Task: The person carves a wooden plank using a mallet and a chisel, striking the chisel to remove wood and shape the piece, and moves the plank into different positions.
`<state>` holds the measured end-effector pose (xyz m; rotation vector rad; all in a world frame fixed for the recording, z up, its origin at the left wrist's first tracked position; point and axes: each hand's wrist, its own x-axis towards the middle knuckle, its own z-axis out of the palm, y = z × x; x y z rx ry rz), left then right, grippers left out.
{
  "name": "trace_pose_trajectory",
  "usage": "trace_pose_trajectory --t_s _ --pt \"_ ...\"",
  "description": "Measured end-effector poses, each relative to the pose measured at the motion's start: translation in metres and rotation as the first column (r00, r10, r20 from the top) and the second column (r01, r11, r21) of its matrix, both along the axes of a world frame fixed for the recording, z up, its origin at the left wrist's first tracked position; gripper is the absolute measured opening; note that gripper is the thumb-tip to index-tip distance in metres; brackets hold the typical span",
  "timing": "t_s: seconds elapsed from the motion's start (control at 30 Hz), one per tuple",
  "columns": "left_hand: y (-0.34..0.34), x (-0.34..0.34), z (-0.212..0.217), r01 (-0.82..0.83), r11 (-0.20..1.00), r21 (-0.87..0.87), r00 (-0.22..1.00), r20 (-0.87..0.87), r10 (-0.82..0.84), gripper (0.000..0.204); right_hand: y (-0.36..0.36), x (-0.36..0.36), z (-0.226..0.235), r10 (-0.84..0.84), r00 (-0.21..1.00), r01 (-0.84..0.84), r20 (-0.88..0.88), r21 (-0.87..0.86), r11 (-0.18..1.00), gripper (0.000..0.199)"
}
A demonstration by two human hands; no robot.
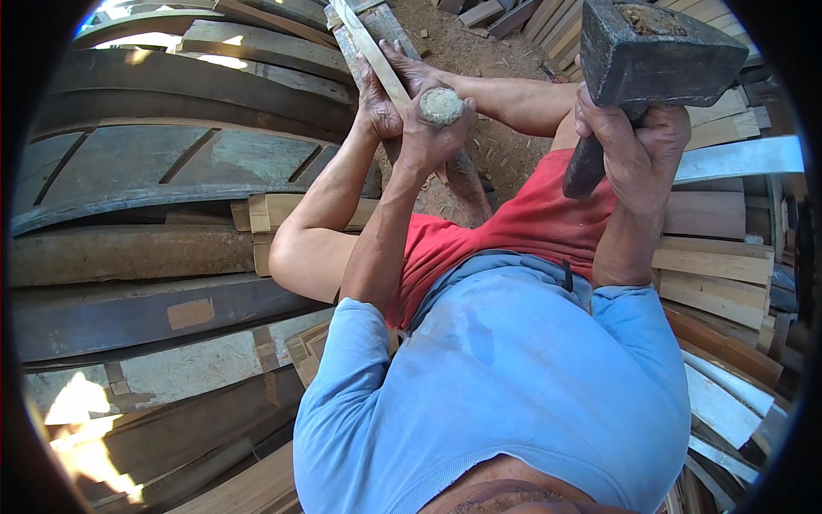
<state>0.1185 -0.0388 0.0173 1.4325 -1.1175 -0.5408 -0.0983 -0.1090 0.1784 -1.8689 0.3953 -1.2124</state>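
Far left of both hands lie curved dark planks [171,171] and weathered boards, stacked in rows; no container shows anywhere in view.

The left hand [432,128] is closed tight around a round-topped tool, seemingly a chisel or wedge [442,104], with only its battered grey end showing above the fist. Just beside it, to its left, a second hand [377,98] (whose it is I cannot tell for sure) steadies a pale wooden strip [370,43], whose long axis runs up and away from the hands toward the upper left, lying along a grey post [411,111].

To the right of the chisel, and well apart from it, the right hand [634,146] is wrapped fully shut on the dark handle of a heavy sledge hammer [659,51], its blocky iron head raised above the fist. The chisel's struck end lies left of and slightly nearer than the hammer head.

Right of the right hand, 1 stack of cut timber boards [719,257] lies piled.
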Motion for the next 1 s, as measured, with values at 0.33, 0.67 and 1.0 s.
trace_pose_trajectory --t_s 0.33,0.67,1.0 --pt "0.012 -0.006 0.006 0.028 0.984 -0.174 0.998 0.062 -0.018 0.017 0.0 0.037 -0.042 -0.137 0.735 -0.103 -0.664 -0.31 0.945 0.021" --pt "0.049 0.005 -0.022 -0.044 0.996 -0.08 0.997 0.055 0.049 0.018 0.015 0.047 -0.014 -0.046 0.922 -0.061 -0.385 -0.261 0.963 0.021" --pt "0.037 -0.003 -0.051 0.073 0.994 -0.077 0.988 0.145 -0.061 0.035 0.007 0.05 -0.062 0.091 0.601 -0.22 -0.794 -0.055 0.974 0.033"
